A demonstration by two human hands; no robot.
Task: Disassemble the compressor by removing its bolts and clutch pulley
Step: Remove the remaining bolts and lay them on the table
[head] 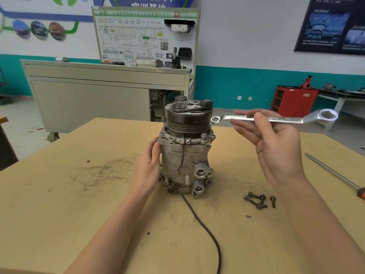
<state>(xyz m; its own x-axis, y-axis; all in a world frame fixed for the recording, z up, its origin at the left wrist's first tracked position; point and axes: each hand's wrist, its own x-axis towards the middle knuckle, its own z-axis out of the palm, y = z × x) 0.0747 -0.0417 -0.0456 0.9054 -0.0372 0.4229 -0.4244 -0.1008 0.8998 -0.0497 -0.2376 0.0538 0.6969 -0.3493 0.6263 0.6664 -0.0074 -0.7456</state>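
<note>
Wooden table [79,194] bearing everything, scuffed and stained.
Compressor [185,155] standing upright at table centre, clutch pulley [187,121] sitting on top.
Right hand [276,147] hovering right of pulley, thumb and fingers pinching wrench [276,118] mid-shaft; wrench lying level in air, small ring end nearing pulley.
Left hand [148,165] pressing against compressor's left side, fingers fairly straight, gripping nothing.
Black cable [203,224] trailing from compressor base toward near edge.
Screwdriver [331,173] lying far right.
Loose bolts [256,200] lying clustered right of compressor base.
</note>
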